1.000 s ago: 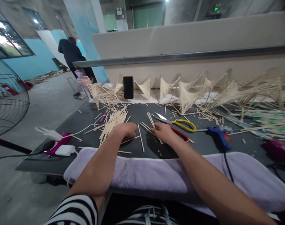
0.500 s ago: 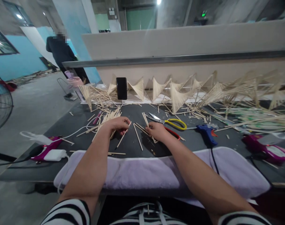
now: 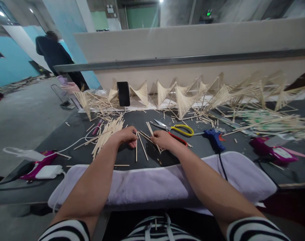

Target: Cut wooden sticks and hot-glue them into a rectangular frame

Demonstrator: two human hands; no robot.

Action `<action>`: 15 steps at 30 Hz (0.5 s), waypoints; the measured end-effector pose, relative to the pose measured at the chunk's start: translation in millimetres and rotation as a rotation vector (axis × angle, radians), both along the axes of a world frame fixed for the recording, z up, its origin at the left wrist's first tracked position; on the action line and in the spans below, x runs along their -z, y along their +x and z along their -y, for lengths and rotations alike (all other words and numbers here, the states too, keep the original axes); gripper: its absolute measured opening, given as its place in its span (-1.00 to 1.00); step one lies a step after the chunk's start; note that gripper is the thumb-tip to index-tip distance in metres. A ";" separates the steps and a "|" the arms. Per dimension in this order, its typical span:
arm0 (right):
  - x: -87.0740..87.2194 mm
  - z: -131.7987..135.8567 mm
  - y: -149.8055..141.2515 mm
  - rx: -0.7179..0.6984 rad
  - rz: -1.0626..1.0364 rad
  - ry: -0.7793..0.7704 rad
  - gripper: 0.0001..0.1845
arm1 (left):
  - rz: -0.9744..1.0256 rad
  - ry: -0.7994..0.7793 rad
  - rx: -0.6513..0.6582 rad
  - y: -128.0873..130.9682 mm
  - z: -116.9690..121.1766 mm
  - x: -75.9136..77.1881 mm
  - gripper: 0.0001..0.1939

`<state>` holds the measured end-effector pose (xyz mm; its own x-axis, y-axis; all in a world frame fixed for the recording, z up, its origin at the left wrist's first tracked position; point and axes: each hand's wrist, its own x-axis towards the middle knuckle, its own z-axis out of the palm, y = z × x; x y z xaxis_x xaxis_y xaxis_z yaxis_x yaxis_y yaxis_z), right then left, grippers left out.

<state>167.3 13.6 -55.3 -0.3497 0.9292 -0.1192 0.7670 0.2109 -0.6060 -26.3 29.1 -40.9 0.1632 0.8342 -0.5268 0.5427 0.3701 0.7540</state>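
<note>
My left hand (image 3: pixel 128 136) pinches a thin wooden stick (image 3: pixel 136 150) near its upper end, the stick pointing toward me. Just right of it, another wooden stick (image 3: pixel 142 146) lies slanted on the dark table. My right hand (image 3: pixel 161 139) has its fingers closed on a couple of crossed sticks (image 3: pixel 149 129); their lower ends meet under the hand. Beyond that hand lie scissors (image 3: pixel 176 129) with one yellow and one red handle. A loose pile of sticks (image 3: pixel 108 130) spreads left of my left hand.
Fan-shaped stick structures (image 3: pixel 185 100) line the back, beside an upright phone (image 3: pixel 123 93). A blue glue gun (image 3: pixel 215 140) lies at right. Purple power strips (image 3: pixel 39 164) with cables sit on both sides. A lilac towel (image 3: pixel 152 184) covers the front edge. A person (image 3: pixel 54 53) stands far left.
My left hand has turned its stick from a slant to nearly upright in view, its top now close to the neighbouring stick's top. My right hand stays on its sticks. The view has shifted slightly.
</note>
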 end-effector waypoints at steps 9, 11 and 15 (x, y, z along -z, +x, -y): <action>4.1 2.9 -4.0 -0.057 -0.055 -0.180 -0.79 | 0.002 -0.015 -0.048 3.8 -4.8 6.3 -0.67; 2.9 4.1 -4.3 -0.066 -0.061 -0.185 -0.80 | -0.006 -0.005 -0.061 5.9 -6.1 8.9 -0.65; -0.7 7.2 -5.0 -0.068 -0.057 -0.198 -0.82 | 0.004 0.022 -0.071 10.8 -6.6 11.8 -0.62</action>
<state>162.4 6.4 -54.6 -0.4222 0.8637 -0.2753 0.7186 0.1337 -0.6825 -15.5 35.7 -52.7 0.1054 0.8551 -0.5077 0.5130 0.3906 0.7644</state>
